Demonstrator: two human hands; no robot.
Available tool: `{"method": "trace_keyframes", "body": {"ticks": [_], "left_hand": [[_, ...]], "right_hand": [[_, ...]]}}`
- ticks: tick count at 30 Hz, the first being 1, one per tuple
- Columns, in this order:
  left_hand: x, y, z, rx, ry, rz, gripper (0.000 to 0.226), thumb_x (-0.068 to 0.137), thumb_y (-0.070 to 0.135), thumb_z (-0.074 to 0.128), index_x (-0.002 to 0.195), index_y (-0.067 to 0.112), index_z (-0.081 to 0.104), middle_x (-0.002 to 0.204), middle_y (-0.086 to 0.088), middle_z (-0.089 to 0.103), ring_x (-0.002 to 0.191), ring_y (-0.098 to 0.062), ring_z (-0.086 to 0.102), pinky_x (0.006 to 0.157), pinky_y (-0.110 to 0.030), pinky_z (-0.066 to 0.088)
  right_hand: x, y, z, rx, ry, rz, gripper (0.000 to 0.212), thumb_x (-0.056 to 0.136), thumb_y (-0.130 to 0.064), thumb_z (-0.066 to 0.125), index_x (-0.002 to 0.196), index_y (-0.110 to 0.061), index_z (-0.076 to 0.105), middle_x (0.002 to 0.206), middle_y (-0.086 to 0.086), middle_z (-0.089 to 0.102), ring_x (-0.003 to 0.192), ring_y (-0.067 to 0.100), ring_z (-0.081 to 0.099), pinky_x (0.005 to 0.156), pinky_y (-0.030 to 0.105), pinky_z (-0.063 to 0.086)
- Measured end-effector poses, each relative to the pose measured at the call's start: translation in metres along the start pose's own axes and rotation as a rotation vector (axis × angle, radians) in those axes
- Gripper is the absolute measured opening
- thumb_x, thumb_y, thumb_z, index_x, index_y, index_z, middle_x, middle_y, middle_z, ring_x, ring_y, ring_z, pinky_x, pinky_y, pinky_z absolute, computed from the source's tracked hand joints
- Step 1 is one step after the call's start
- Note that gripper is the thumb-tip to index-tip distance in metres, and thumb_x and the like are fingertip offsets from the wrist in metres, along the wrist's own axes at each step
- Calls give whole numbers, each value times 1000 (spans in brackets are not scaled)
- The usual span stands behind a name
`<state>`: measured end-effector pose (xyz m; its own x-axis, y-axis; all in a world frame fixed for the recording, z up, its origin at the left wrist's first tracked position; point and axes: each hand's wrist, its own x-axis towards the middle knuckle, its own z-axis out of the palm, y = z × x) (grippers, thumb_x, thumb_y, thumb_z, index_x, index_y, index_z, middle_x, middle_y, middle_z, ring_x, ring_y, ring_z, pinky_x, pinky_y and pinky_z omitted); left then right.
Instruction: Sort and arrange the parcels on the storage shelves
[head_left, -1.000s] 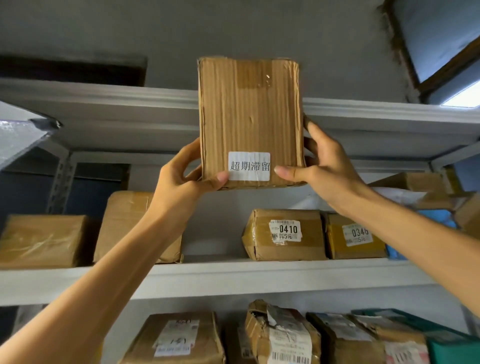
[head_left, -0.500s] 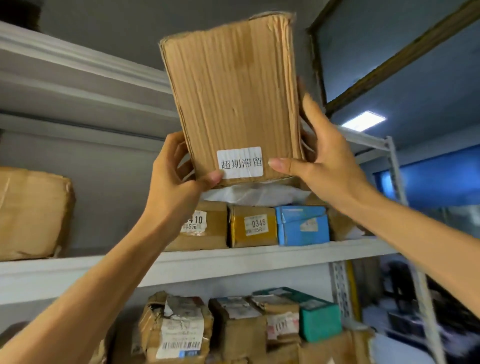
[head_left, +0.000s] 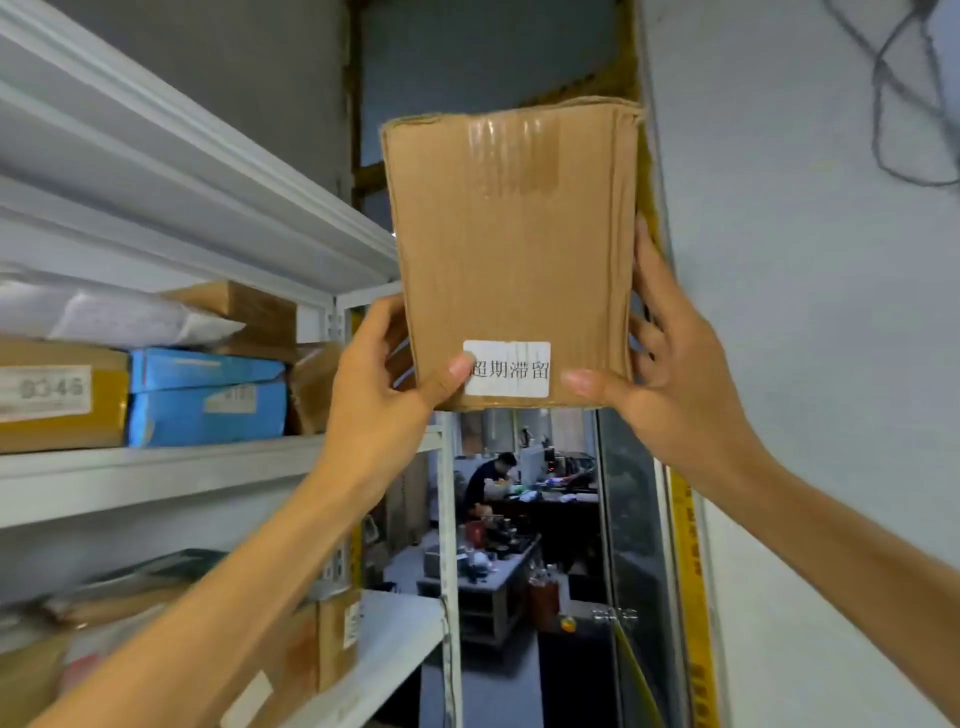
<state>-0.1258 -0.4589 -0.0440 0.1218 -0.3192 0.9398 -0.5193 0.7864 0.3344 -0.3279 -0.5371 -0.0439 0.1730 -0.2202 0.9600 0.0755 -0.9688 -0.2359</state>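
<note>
Cardboard parcel (head_left: 511, 249), left hand (head_left: 384, 384) and right hand (head_left: 675, 379) gripping its bottom corners, shelf (head_left: 156, 467) holding blue boxes (head_left: 208, 395)

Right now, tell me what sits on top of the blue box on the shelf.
A white mailer bag and a brown cardboard parcel lie on the blue box. Whatever is behind them is covered.

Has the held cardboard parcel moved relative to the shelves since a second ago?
Yes. The brown cardboard parcel with the white label has shifted right along the white metal rack: once in front of its shelves, now past the end post.
</note>
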Motion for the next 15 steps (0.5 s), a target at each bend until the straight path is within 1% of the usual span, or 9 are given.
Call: {"method": "trace_keyframes", "body": {"ticks": [2, 4, 5, 6, 7, 9, 11, 13, 15], "left_hand": [[-13, -18, 47, -102, -53, -57, 46, 80, 21, 73, 121, 20, 51, 118, 10, 64, 107, -1, 62, 87, -21, 53], [-34, -35, 96, -207, -119, -127, 46, 80, 11, 74, 118, 23, 52, 116, 14, 64, 104, 3, 62, 86, -18, 53], [-48, -45, 121, -255, -150, -165, 47, 79, 8, 75, 116, 25, 53, 115, 15, 65, 103, 3, 63, 85, -18, 53], [-64, -53, 147, -305, -187, -206, 47, 77, 5, 75, 114, 25, 54, 113, 14, 66, 101, 3, 64, 85, -19, 54], [-80, -60, 172, -353, -222, -253, 48, 75, 2, 76, 112, 24, 55, 111, 13, 67, 99, 1, 65, 85, -22, 55], [-112, -70, 221, -441, -296, -345, 47, 74, -3, 75, 109, 21, 56, 108, 10, 69, 94, -1, 67, 83, -26, 57], [-141, -75, 267, -532, -375, -431, 46, 74, -10, 73, 107, 17, 57, 109, 3, 70, 89, -3, 69, 75, -24, 58], [-166, -80, 309, -588, -442, -496, 46, 74, -13, 71, 105, 19, 57, 109, -1, 70, 94, -10, 70, 72, -26, 59], [-190, -84, 347, -623, -501, -535, 46, 76, -11, 71, 102, 25, 57, 107, 4, 70, 99, -16, 69, 74, -32, 60]], "right_hand": [[-31, 12, -35, -111, 26, 77, 115, 72, -10, 84, 154, -39, 7, 135, -45, 37, 124, -14, 43, 104, 29, 46], [-69, 24, -68, -213, 56, 152, 117, 71, -8, 84, 153, -38, 7, 127, -53, 36, 119, -21, 42, 104, 22, 45], [-91, 31, -84, -258, 71, 182, 117, 70, -9, 85, 154, -36, 9, 128, -52, 38, 120, -21, 42, 102, 18, 44], [-113, 37, -100, -292, 90, 215, 116, 68, -14, 86, 154, -35, 11, 132, -47, 40, 122, -18, 42, 100, 15, 44], [-136, 43, -116, -321, 113, 256, 115, 66, -19, 85, 153, -34, 13, 138, -39, 41, 126, -14, 42, 99, 14, 44], [-180, 54, -146, -389, 154, 340, 113, 64, -26, 84, 153, -35, 14, 146, -25, 41, 132, -6, 41, 101, 20, 45], [-220, 61, -178, -463, 189, 429, 113, 64, -32, 82, 153, -38, 14, 147, -23, 41, 134, -1, 41, 103, 31, 46], [-254, 66, -205, -530, 215, 516, 113, 64, -34, 83, 152, -43, 12, 146, -20, 44, 132, 5, 45, 101, 42, 49], [-284, 70, -229, -586, 254, 587, 115, 65, -29, 86, 152, -44, 11, 145, -17, 47, 130, 7, 49, 97, 45, 52]]}}
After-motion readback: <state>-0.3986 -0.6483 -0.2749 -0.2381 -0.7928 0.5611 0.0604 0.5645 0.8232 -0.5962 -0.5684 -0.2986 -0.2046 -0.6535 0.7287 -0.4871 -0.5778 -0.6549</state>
